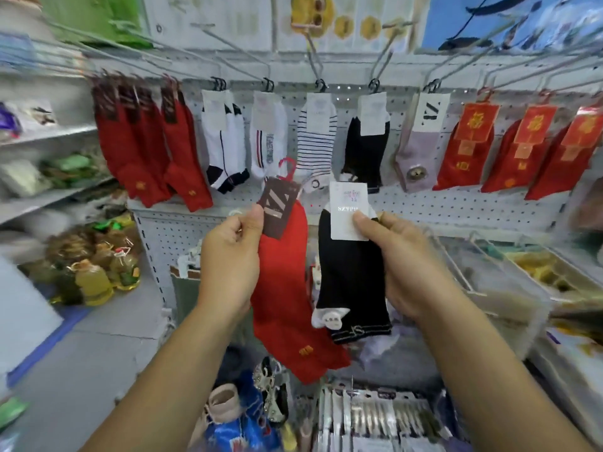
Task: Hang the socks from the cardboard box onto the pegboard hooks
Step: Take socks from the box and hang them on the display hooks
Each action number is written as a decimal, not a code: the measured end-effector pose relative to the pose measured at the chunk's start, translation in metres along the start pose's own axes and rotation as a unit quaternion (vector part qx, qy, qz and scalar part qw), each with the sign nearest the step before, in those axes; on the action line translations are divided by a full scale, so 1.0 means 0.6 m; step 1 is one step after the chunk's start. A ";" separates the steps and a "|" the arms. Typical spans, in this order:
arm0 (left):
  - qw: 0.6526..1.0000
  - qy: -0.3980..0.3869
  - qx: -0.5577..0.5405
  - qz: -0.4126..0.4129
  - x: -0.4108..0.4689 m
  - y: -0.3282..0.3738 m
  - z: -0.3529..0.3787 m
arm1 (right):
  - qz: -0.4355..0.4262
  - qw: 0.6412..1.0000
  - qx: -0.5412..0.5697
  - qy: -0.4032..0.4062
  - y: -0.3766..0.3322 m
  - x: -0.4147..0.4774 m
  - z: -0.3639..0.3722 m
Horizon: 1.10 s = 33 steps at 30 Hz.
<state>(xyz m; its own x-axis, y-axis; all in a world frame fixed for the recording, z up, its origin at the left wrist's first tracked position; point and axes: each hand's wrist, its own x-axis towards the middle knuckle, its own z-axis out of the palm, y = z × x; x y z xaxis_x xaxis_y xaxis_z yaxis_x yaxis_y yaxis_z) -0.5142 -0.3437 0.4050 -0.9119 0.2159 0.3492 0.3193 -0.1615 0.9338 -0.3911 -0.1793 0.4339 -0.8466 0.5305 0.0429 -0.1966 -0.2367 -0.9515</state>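
white pegboard (456,207) fills the upper frame; at centre, left hand (230,256) pinches a red sock's (284,305) brown card, right hand (401,256) grips a black sock's (352,282) white card.

The one view comes from a wide-angle camera on the person's head. It faces the pegboard (456,203) straight on and tips somewhat downward, so the row of hooks (314,58) runs across the upper third and goods below the board's lower edge fill the bottom. It stands close: both forearms rise from the bottom edge. The left hand (228,256), holding a red sock (284,288), and the right hand (401,256), holding a black sock (352,278), sit at the centre just before the board. The lens bends the sides inward, curving the shelves (49,135) at the left edge and the clear bins (509,282) at the right.
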 end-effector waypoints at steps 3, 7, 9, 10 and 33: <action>0.998 0.040 0.044 -0.032 0.012 -0.021 -0.032 | 0.044 0.997 -0.003 -0.064 0.012 0.049 0.030; 0.991 0.092 0.048 -0.079 0.023 -0.043 -0.089 | 0.093 0.988 -0.031 -0.116 0.032 0.096 0.082; 0.989 0.102 0.060 -0.086 0.040 -0.042 -0.126 | 0.104 0.986 -0.027 -0.128 0.041 0.110 0.113; 0.989 0.097 0.073 -0.085 0.054 -0.038 -0.147 | 0.107 0.985 -0.025 -0.133 0.045 0.118 0.128; 0.966 0.032 0.214 0.144 0.509 0.052 -0.282 | -0.068 0.990 -0.121 0.002 0.042 0.214 0.378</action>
<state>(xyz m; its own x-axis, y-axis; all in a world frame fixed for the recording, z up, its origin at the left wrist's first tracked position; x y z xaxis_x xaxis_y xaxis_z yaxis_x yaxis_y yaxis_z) -0.8264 -0.4460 0.5278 -0.7794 0.1587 0.6061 0.6265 0.2090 0.7508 -0.6169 -0.3015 0.4847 -0.8188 0.5467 0.1753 -0.1843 0.0388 -0.9821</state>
